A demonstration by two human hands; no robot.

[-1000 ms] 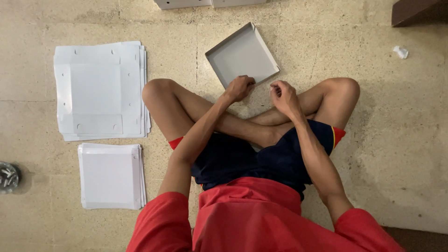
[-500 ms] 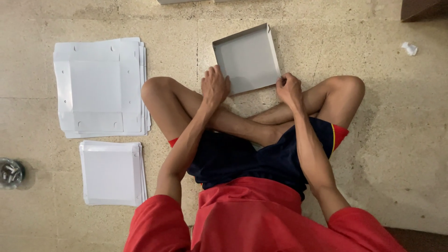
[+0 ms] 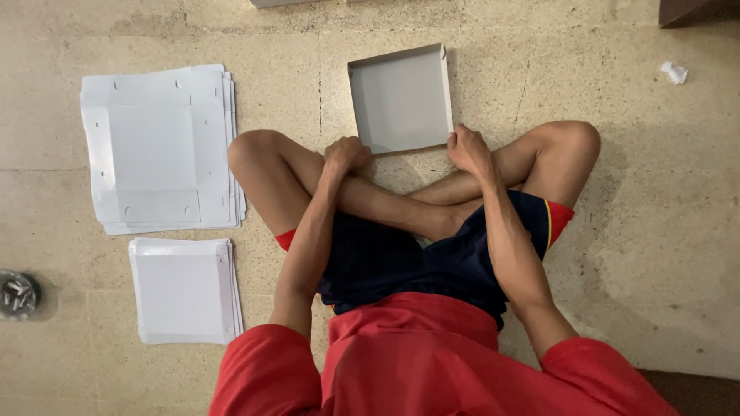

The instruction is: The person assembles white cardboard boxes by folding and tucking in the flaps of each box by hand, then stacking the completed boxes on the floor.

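A grey tray [image 3: 401, 100], a shallow cardboard box with its four low walls folded up, lies on the floor [image 3: 539, 77] at upper centre of the frame, just ahead of the person's crossed legs; it reads as a finished piece, since all four sides stand and the corners look closed, though the near corners are partly hidden by the hands. The left hand [image 3: 344, 154] is curled at the tray's lower left corner, fingers bent in and touching or just beside the near wall; whether it truly grips the card I cannot tell. The right hand [image 3: 468, 148] is curled likewise at the lower right corner, knuckles up, pressed against the wall there; it seems to pinch that corner, but the grip itself is hidden.

As to progress, judged from how things lie: one tray is formed, and a good deal is left; a stack of flat blanks [image 3: 162, 146] with flaps and punched holes lies at upper left, and a smaller stack of sheets [image 3: 185, 289] sits just below it at lower left, both unfolded.

Containers: the tray is empty, its bottom bare; a small round dish [image 3: 17, 294] at the far left edge holds small metal bits, too small to name; another grey edge [image 3: 285, 3] shows at the top margin, its contents out of view. A crumpled scrap [image 3: 674, 72] lies at upper right, well apart from everything.
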